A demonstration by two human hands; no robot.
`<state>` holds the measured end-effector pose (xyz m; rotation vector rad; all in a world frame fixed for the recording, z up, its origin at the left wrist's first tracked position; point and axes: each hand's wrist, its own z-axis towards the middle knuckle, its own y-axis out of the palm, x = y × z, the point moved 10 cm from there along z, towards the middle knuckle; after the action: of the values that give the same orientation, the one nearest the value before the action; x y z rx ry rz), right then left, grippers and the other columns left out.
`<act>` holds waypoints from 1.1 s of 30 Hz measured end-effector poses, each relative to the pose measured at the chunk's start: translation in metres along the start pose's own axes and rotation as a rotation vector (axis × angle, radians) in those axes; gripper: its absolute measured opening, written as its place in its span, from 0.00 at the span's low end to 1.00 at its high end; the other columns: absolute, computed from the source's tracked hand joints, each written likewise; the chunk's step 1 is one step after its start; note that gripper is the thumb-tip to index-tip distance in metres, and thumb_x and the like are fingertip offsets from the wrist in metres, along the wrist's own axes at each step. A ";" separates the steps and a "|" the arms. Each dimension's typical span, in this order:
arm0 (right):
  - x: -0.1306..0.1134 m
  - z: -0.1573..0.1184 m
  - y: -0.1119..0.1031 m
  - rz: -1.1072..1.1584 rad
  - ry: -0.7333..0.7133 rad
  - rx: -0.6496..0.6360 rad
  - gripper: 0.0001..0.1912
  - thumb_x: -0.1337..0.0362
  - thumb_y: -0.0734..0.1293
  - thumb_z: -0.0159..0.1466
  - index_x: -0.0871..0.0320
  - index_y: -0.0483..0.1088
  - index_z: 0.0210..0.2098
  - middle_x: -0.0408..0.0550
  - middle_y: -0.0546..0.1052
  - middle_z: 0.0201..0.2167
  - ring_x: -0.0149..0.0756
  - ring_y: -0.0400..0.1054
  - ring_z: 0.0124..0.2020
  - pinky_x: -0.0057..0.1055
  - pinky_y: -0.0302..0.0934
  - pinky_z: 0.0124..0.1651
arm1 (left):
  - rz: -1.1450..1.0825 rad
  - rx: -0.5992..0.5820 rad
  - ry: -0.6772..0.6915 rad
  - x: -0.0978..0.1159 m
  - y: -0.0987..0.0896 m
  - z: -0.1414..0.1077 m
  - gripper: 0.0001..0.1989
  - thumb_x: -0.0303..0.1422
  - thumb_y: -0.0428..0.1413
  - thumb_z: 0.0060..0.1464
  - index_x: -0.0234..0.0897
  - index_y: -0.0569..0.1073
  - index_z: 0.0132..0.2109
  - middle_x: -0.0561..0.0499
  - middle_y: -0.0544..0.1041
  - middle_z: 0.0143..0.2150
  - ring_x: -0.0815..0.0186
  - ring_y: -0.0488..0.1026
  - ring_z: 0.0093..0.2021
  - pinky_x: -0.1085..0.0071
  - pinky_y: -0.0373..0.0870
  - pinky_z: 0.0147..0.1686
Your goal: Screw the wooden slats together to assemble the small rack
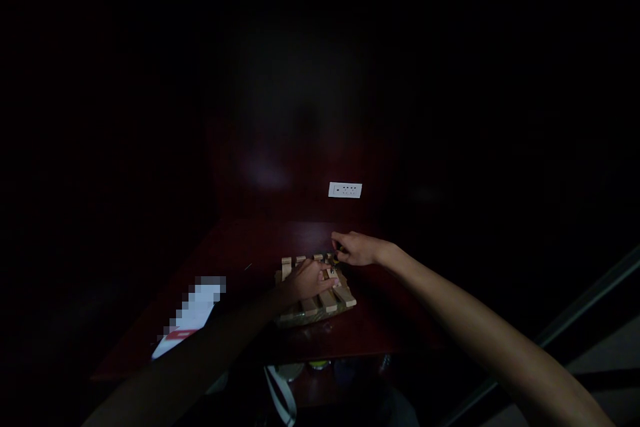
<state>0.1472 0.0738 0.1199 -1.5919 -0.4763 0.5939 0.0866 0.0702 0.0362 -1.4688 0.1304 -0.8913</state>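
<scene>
A slatted piece of pale wood (310,307) lies on the dark red table (345,340), with several light strips side by side on it. My left hand (309,279) rests on top of the strips, its fingers apart and pointing right. Between its thumb and forefinger a small dark metal part (333,269) shows near the piece's right side. My right hand (354,248) is bent over the back right corner of the piece, its fingers curled together around something too small and dark to make out.
A white sheet or packet (193,313) with a red mark lies on the table's left part. A thin object (248,267) lies behind it. A white socket panel (345,190) is on the back wall. A pale strap (281,395) hangs below the front edge.
</scene>
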 end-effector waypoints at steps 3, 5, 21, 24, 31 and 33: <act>0.000 0.000 0.000 0.010 -0.004 0.003 0.08 0.64 0.64 0.62 0.57 0.64 0.41 0.48 0.75 0.33 0.33 0.69 0.31 0.25 0.56 0.32 | -0.011 -0.033 0.013 0.003 0.000 -0.001 0.22 0.47 0.52 0.55 0.34 0.78 0.44 0.47 0.77 0.29 0.63 0.72 0.29 0.72 0.62 0.30; 0.001 -0.001 0.001 0.012 0.000 -0.004 0.08 0.65 0.64 0.62 0.57 0.64 0.42 0.48 0.76 0.32 0.33 0.68 0.30 0.25 0.56 0.32 | -0.003 -0.045 0.021 0.005 -0.001 -0.001 0.22 0.48 0.51 0.55 0.35 0.78 0.43 0.47 0.77 0.28 0.64 0.72 0.29 0.72 0.62 0.30; -0.006 0.007 -0.001 -0.085 0.023 -0.081 0.12 0.64 0.65 0.60 0.60 0.67 0.43 0.52 0.77 0.36 0.37 0.71 0.33 0.25 0.57 0.30 | 0.028 0.007 0.015 0.002 -0.001 -0.001 0.22 0.49 0.52 0.55 0.35 0.78 0.42 0.47 0.77 0.30 0.61 0.70 0.33 0.71 0.63 0.33; -0.007 0.007 -0.003 -0.057 0.039 -0.072 0.12 0.63 0.64 0.61 0.59 0.66 0.44 0.51 0.77 0.36 0.36 0.71 0.32 0.25 0.56 0.30 | 0.028 0.009 0.010 0.001 -0.001 -0.002 0.23 0.49 0.53 0.55 0.33 0.78 0.42 0.46 0.77 0.31 0.61 0.71 0.34 0.71 0.63 0.33; -0.004 0.005 -0.002 -0.017 0.017 -0.030 0.12 0.63 0.63 0.63 0.59 0.64 0.45 0.53 0.77 0.38 0.36 0.72 0.34 0.25 0.58 0.33 | 0.039 0.006 0.033 0.002 0.002 -0.001 0.23 0.49 0.51 0.56 0.34 0.79 0.39 0.46 0.76 0.28 0.62 0.70 0.30 0.71 0.61 0.29; -0.001 0.006 -0.001 -0.035 0.023 -0.020 0.12 0.62 0.62 0.64 0.59 0.64 0.46 0.54 0.77 0.39 0.37 0.72 0.36 0.26 0.58 0.34 | 0.038 0.008 0.044 0.002 0.002 0.000 0.23 0.50 0.51 0.56 0.35 0.79 0.41 0.46 0.76 0.28 0.62 0.71 0.31 0.71 0.61 0.30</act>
<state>0.1432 0.0779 0.1207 -1.6044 -0.4932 0.5448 0.0887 0.0684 0.0356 -1.4356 0.1866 -0.8922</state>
